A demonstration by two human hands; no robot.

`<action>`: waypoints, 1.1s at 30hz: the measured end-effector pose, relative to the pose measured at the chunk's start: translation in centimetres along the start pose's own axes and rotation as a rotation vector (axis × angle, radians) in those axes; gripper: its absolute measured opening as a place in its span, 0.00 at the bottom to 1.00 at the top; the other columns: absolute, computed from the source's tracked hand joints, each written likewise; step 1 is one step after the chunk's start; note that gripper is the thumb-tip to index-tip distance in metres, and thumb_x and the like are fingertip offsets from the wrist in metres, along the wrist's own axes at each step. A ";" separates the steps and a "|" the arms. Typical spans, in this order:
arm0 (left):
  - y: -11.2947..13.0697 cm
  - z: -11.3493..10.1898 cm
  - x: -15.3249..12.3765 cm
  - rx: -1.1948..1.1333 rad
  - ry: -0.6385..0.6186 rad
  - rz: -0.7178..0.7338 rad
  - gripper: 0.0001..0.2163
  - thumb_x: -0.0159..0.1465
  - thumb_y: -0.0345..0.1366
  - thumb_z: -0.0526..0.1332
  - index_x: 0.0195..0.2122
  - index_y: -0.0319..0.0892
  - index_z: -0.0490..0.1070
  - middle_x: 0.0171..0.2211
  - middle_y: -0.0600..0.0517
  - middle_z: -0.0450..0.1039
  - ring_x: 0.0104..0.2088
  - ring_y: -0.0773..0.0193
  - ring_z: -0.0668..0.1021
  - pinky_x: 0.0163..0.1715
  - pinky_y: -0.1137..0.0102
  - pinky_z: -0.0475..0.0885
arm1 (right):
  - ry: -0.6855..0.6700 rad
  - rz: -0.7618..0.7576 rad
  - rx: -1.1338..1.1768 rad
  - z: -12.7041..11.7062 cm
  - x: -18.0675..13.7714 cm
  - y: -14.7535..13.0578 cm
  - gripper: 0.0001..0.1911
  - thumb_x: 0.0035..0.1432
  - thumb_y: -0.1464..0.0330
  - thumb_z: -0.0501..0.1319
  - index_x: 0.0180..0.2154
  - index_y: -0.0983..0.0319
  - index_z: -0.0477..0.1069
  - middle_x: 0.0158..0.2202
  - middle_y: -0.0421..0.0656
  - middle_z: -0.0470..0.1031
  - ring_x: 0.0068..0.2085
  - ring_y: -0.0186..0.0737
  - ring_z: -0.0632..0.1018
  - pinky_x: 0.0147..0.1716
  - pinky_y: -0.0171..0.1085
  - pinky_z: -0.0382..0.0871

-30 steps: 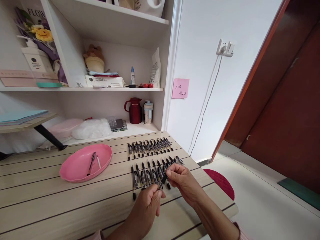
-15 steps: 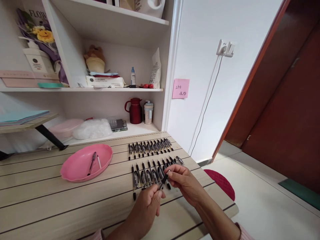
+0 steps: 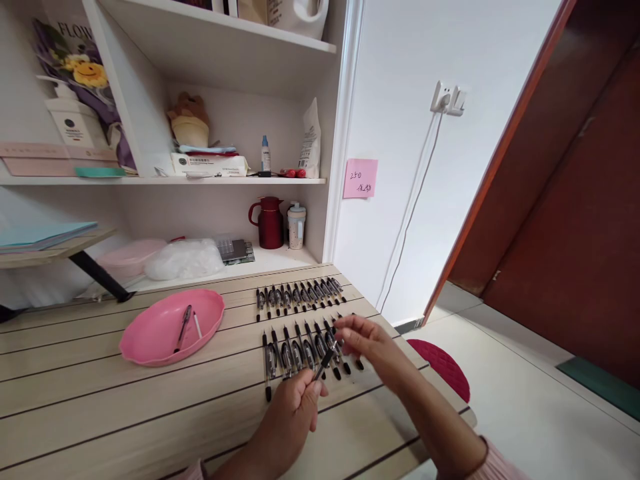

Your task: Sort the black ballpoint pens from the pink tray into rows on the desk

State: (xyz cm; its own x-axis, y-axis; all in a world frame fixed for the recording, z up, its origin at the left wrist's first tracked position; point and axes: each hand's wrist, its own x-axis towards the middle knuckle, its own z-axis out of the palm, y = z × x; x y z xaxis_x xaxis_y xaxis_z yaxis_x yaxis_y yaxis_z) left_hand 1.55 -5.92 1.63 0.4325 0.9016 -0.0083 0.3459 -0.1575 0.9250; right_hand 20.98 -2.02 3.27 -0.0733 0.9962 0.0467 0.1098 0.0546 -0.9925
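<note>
In my left hand (image 3: 295, 410) is a pen (image 3: 325, 363), its black grip and shiny tip slanting up and to the right. The fingers are closed around the lower barrel. My right hand (image 3: 367, 343) is just beyond the tip, over the right end of the near row of pens (image 3: 300, 350). Its fingers are bent and slightly apart, with nothing visible in them. Several black and clear pens and caps make up that row. Farther back lies a second row of similar pens (image 3: 300, 295). My right hand partly covers the near row.
On the left of the wooden table (image 3: 150, 407) sits a pink tray (image 3: 137, 353) with a pen (image 3: 184, 327) and a thin white stick (image 3: 197, 325) in it. Behind are shelves with a red jug (image 3: 271, 223) and a cup (image 3: 296, 227). A wall borders the right.
My right hand has drawn off the pen's tip, and its fingers have loosened. The left hand still holds the pen in nearly the same spot.
</note>
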 end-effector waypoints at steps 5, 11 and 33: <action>0.1 -0.1 0.0 -0.006 -0.003 -0.002 0.15 0.62 0.44 0.46 0.28 0.40 0.64 0.14 0.59 0.58 0.19 0.69 0.63 0.25 0.73 0.58 | 0.377 0.111 -0.929 -4.7 4.6 0.9 0.12 0.51 0.62 0.56 0.34 0.62 0.70 0.33 0.45 0.74 0.34 0.40 0.72 0.29 0.35 0.60; -0.2 -0.1 0.2 -0.022 0.022 -0.002 0.14 0.61 0.44 0.48 0.28 0.40 0.64 0.13 0.59 0.57 0.19 0.69 0.62 0.25 0.73 0.58 | 0.359 0.187 -1.078 -5.2 6.4 3.4 0.14 0.44 0.70 0.58 0.37 0.63 0.71 0.37 0.49 0.74 0.38 0.44 0.73 0.30 0.35 0.60; 0.1 -0.3 0.2 -0.014 0.008 -0.009 0.14 0.61 0.44 0.48 0.28 0.40 0.65 0.13 0.59 0.58 0.19 0.68 0.63 0.25 0.73 0.57 | 0.361 0.157 -0.847 -6.8 4.2 3.4 0.03 0.43 0.72 0.58 0.26 0.63 0.67 0.27 0.45 0.72 0.32 0.41 0.73 0.27 0.35 0.59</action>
State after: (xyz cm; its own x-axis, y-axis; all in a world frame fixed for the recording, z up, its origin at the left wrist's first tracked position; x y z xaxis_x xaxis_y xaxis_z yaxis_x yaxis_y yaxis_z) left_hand 1.43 -5.68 1.84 0.4227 0.9062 -0.0133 0.3379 -0.1439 0.9301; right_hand 27.82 2.85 0.90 0.3005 0.9493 0.0923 0.7887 -0.1929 -0.5838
